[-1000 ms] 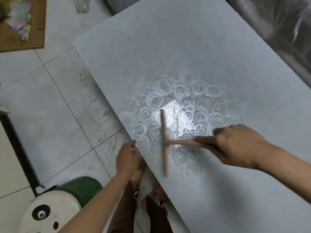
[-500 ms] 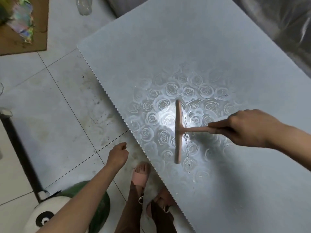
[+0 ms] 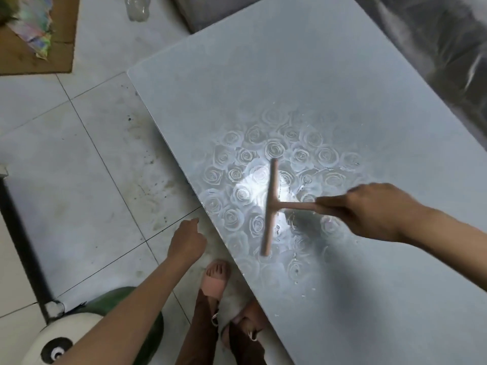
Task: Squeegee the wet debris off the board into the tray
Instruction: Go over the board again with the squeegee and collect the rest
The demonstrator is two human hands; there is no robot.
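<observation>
Two hands: right hand point(image 3: 369, 212) wrapped round the squeegee point(image 3: 272, 204) handle, blade on the wet, rose-patterned board point(image 3: 290, 88) near its left edge. Left hand point(image 3: 185, 241) loosely curled, empty, beside that edge. Squeegee likely light and rigid; grip the stem, press evenly. Tray unseen.

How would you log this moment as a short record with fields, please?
board: grey; a rose pattern shows in the wet patch near the edge closest to the person
squeegee: pink, T-shaped, blade lying across the wet patch
right hand: grips the squeegee handle
left hand: holds nothing, over the floor beside the board edge, apart from it
tray: not in view
floor: pale tiles, stained near the board; panda stool at lower left
</observation>
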